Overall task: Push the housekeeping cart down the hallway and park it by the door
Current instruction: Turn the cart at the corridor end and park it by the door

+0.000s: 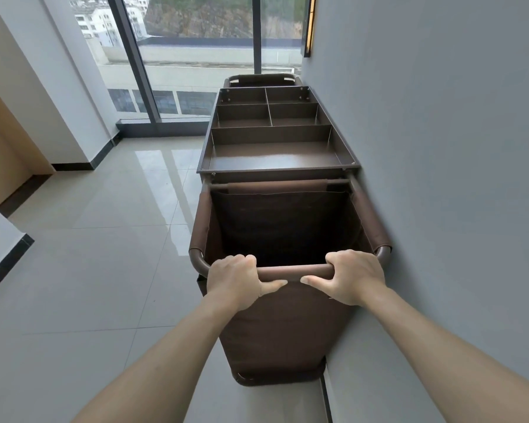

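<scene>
A brown housekeeping cart [275,154] stands lengthwise along the grey wall on the right, its far end near the window. Its top tray is split into several empty compartments, and a brown fabric laundry bag [287,325] hangs open at my end. My left hand [235,279] and my right hand [353,276] both grip the cart's brown handle bar [293,271], fingers wrapped over it and thumbs pointing inward. A wooden door [0,154] shows at the left edge.
The grey wall [440,178] touches or nearly touches the cart's right side. A floor-to-ceiling window [190,56] closes the hallway ahead. Glossy tiled floor [104,254] stretches to the left, with white wall corners and dark skirting there. A framed panel [310,25] hangs on the right wall.
</scene>
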`<state>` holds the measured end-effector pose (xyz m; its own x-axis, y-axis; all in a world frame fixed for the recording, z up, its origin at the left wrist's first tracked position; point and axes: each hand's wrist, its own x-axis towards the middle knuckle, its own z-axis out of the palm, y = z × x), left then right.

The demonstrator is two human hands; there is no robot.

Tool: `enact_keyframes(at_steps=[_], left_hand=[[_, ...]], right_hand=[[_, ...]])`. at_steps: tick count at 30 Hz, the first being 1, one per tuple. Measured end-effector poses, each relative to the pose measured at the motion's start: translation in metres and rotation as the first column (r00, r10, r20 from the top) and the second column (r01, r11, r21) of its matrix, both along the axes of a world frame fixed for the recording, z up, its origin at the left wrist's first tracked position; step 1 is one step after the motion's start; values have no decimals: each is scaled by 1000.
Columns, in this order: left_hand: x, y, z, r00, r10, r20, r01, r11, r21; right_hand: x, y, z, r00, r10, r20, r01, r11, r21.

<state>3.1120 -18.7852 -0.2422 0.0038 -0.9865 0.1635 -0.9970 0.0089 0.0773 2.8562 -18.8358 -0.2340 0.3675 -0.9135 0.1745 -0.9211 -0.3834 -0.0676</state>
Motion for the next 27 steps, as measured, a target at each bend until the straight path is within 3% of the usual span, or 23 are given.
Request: enact_keyframes(at_steps=[6,10,15,17,22,27], left_hand=[[17,0,14,986,-101,-133,122,978,167],[54,-8,25,974,-197,-113,211,969,127],[123,-30,33,948,-307,-79,308,951,-10],[151,-41,39,925,-367,-104,366,930,-27],[210,-70,48,859,-501,-108,506,862,24],[220,-94,41,768,-628,-124,640,762,101]], right_hand=[[-1,-2,13,1000,-6,-14,8,990,141],[15,3,16,996,-93,11,90,983,163],[104,21,16,971,-191,143,176,978,111],[154,27,19,952,-210,222,176,971,163],[262,35,24,904,-271,331,181,943,279],[300,32,25,860,-381,338,256,897,361]])
